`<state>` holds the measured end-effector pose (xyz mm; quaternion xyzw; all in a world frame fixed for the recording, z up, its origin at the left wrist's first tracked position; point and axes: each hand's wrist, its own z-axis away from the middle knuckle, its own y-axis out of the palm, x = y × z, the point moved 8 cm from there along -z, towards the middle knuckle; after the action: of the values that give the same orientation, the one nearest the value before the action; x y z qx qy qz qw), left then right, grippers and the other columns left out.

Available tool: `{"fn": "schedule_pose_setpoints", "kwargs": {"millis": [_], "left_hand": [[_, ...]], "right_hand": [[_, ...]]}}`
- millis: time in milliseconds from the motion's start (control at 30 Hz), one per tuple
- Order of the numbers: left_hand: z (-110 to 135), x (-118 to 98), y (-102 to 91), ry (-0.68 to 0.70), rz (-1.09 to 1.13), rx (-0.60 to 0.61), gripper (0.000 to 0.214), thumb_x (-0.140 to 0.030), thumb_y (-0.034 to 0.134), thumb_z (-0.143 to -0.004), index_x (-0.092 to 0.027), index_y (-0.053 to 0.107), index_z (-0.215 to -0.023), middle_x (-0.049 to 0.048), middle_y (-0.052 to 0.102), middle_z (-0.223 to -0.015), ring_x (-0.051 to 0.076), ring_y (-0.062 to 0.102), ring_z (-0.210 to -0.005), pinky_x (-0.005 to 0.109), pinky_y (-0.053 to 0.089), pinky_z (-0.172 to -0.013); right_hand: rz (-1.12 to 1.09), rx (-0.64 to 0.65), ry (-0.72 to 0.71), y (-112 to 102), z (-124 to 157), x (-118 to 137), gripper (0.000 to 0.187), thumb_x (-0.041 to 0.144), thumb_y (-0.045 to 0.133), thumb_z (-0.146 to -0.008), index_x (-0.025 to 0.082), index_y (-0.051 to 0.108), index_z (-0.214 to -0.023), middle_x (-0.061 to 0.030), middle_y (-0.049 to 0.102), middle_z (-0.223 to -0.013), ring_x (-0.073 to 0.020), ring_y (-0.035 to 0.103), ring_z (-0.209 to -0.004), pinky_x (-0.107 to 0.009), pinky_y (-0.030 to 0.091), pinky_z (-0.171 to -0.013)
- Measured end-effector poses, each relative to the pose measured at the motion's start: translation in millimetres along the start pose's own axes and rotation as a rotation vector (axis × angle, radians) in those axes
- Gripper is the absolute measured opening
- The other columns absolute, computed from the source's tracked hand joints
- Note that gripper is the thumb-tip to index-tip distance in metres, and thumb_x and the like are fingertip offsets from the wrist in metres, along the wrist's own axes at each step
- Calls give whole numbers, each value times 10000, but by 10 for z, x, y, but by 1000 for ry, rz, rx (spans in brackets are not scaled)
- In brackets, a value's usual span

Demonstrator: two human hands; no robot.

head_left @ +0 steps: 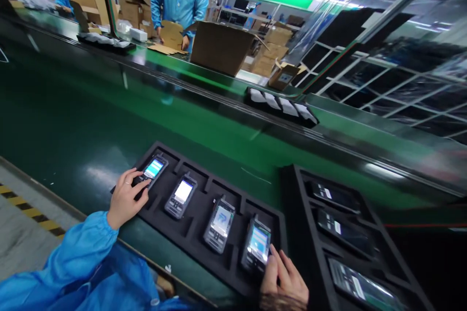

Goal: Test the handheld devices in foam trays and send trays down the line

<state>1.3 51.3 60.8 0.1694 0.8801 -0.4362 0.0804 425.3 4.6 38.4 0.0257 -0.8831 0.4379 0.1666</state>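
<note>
Black foam tray (pixel 197 223): my left hand (pixel 126 199) fingertips pressing phone (pixel 153 170) at far-left slot; right hand (pixel 284 279) fingers spread, touching near-right phone (pixel 257 245); nothing gripped.

Four phones (pixel 182 196) sit in one black tray (pixel 197 214). A second tray (pixel 292 189) at three o'clock holds three phones (pixel 343 233). Two hands show.

The right hand (pixel 283 279) is cut off at the wrist by the bottom edge. The left hand (pixel 126 198) hides the lower end of the leftmost handset (pixel 154 168). Screen text is too small to read.
</note>
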Motion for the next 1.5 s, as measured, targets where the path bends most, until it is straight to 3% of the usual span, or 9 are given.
{"fn": "schedule_pose_setpoints", "kwargs": {"millis": [267, 900, 1000, 1167, 1267, 1500], "left_hand": [[-60, -74, 19, 54, -96, 50, 185, -180, 591, -829, -191, 736, -943, 130, 570, -1159, 355, 463, -1245, 533, 472, -991], [-42, -42, 31, 40, -69, 43, 183, -170, 578, -832, -201, 723, -939, 123, 572, -1157, 349, 447, -1272, 533, 471, -1001], [-142, -18, 31, 29, -32, 52, 167, -223, 582, -844, -194, 719, -936, 132, 560, -1177, 352, 439, -1279, 535, 456, -1015], [-395, -19, 187, 15, -37, 162, 507, -412, 620, -827, -179, 589, -1276, 193, 450, -1360, 421, 288, -1383, 608, 334, -1088], [-441, -40, 301, 32, -63, 214, 522, -469, 621, -817, -209, 596, -1268, 184, 426, -1410, 433, 262, -1397, 634, 295, -1094], [-396, -35, 384, 64, -133, 210, 464, -503, 614, -820, -232, 636, -1196, 177, 429, -1402, 432, 274, -1389, 642, 322, -1067]], "right_hand": [[-31, 1, 16, 21, -22, -10, 514, 509, 342, -935, 185, 720, -1063, -163, 709, -1070, -309, 653, -1080, -469, 508, -924], [6, -34, -32, 28, 2, -13, 491, 461, 375, -941, 130, 706, -1089, -185, 717, -1049, -319, 668, -1036, -473, 524, -907], [-5, -21, -18, 42, -1, -26, 494, 475, 369, -937, 147, 705, -1092, -180, 715, -1055, -314, 667, -1038, -473, 522, -911], [-29, 16, 24, 56, 0, -63, 530, 516, 351, -933, 155, 700, -1101, -172, 714, -1069, -318, 658, -1064, -483, 510, -934], [-32, 22, 59, 71, 11, -116, 552, 537, 344, -926, 156, 691, -1122, -173, 709, -1090, -325, 653, -1073, -498, 506, -944], [-39, 28, 94, 155, 38, -262, 529, 569, 343, -901, 240, 675, -1150, -140, 715, -1085, -328, 642, -1095, -502, 501, -949]]}}
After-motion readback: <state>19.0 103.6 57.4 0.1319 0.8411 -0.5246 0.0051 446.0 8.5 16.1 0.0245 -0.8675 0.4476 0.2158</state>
